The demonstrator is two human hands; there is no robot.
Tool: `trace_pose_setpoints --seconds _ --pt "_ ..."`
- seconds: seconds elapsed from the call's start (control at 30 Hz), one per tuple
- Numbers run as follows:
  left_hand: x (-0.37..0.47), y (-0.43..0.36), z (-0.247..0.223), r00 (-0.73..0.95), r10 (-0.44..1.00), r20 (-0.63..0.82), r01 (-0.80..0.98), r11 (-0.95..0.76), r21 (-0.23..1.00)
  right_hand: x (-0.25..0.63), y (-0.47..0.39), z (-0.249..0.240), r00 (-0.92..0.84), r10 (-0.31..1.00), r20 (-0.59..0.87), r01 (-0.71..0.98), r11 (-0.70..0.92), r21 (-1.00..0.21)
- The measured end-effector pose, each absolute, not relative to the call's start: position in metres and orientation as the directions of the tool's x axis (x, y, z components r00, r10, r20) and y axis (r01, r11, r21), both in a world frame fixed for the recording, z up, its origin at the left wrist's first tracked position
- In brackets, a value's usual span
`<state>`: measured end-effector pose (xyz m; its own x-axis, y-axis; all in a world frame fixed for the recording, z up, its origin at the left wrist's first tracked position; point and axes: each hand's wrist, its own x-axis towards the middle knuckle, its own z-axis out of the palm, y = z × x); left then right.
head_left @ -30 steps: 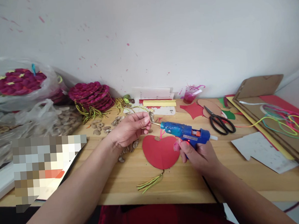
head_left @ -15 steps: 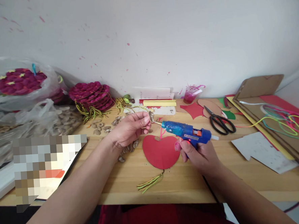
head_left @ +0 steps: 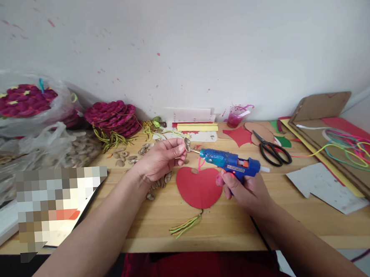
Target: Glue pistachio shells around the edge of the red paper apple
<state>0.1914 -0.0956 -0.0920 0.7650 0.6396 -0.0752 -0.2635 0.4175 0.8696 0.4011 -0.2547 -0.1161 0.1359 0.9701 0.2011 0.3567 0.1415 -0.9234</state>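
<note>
My left hand (head_left: 164, 158) pinches a brown, two-lobed half shell (head_left: 187, 144), which looks like a peanut shell, between thumb and fingertips. Its hollow side faces the nozzle of a blue hot glue gun (head_left: 230, 161), and the tip is at or very near the shell. My right hand (head_left: 244, 189) is wrapped around the gun's handle, where a small red light glows. Below the nozzle lies a red heart-like paper cutout (head_left: 201, 192) with one shell on its upper edge. A green and yellow tassel (head_left: 186, 227) hangs from its lower end. Several loose shells (head_left: 162, 181) lie beside my left wrist.
Stacked purple shell discs (head_left: 113, 118) and plastic bags (head_left: 47, 142) stand at left, by a blurred-out screen (head_left: 64, 208). Black scissors (head_left: 272, 150), paper scraps (head_left: 329, 188), cardboard (head_left: 322, 106) and coloured cords (head_left: 355, 149) lie at right. A stained cup (head_left: 235, 116) stands near the wall.
Almost nothing differs. The rear of the glue gun has shifted very slightly left; both hands keep their grips and the shell stays in place.
</note>
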Motion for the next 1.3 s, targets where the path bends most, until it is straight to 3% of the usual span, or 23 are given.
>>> trace_pose_setpoints --seconds 0.23,0.3,0.4,0.47,0.53,0.63,0.73,0.83,1.3 --pt "0.191 -0.099 -0.087 0.727 0.679 -0.104 -0.177 0.333 0.926 0.400 -0.244 -0.110 0.280 0.951 0.128 0.342 0.026 -0.939" --pt "0.193 -0.102 -0.087 0.720 0.688 -0.090 -0.084 0.215 0.973 0.399 -0.239 -0.108 0.341 0.939 0.052 0.248 -0.037 -0.968" --pt "0.199 -0.113 -0.089 0.713 0.700 -0.039 0.152 -0.100 0.983 0.398 -0.233 -0.105 0.377 0.920 -0.104 0.102 -0.153 -0.983" --pt "0.204 -0.123 -0.091 0.705 0.708 0.042 0.308 -0.359 0.881 0.396 -0.231 -0.104 0.384 0.906 -0.178 0.031 -0.206 -0.978" --pt "0.210 -0.134 -0.093 0.726 0.673 0.142 0.404 -0.584 0.704 0.394 -0.230 -0.104 0.391 0.893 -0.223 -0.021 -0.233 -0.972" --pt "0.216 -0.146 -0.096 0.776 0.593 0.215 0.448 -0.758 0.473 0.392 -0.230 -0.106 0.396 0.881 -0.260 -0.068 -0.254 -0.965" --pt "0.220 -0.152 -0.099 0.790 0.573 0.218 0.483 -0.800 0.355 0.391 -0.230 -0.108 0.387 0.876 -0.288 -0.093 -0.274 -0.957" --pt "0.221 -0.154 -0.101 0.788 0.579 0.211 0.506 -0.804 0.313 0.391 -0.230 -0.110 0.373 0.875 -0.310 -0.119 -0.286 -0.951" --pt "0.221 -0.152 -0.112 0.774 0.589 0.232 0.503 -0.795 0.339 0.393 -0.235 -0.116 0.325 0.901 -0.287 -0.090 -0.273 -0.958"
